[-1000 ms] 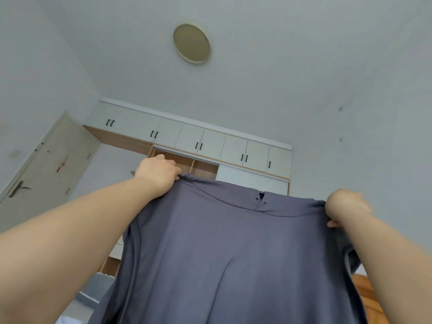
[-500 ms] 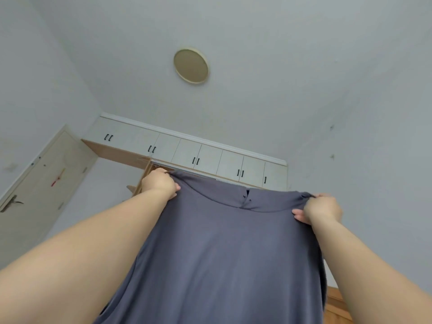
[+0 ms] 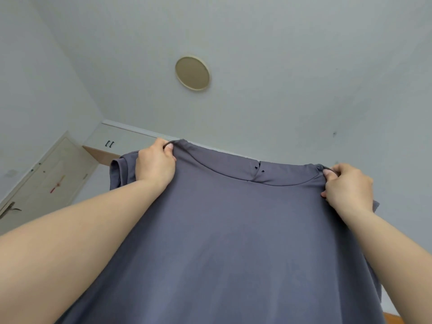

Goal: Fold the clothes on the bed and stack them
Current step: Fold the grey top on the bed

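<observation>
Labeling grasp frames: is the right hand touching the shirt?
Touching. The head view shows the right hand pinching the grey shirt at its shoulder.

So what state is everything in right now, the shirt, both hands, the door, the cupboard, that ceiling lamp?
grey shirt: unfolded, held up in the air, hanging by its shoulders.
left hand: gripping the shirt's shoulder beside the collar.
right hand: gripping the other shoulder.
door: closed.
upper cupboard: doors closed.
ceiling lamp: appears off.
</observation>
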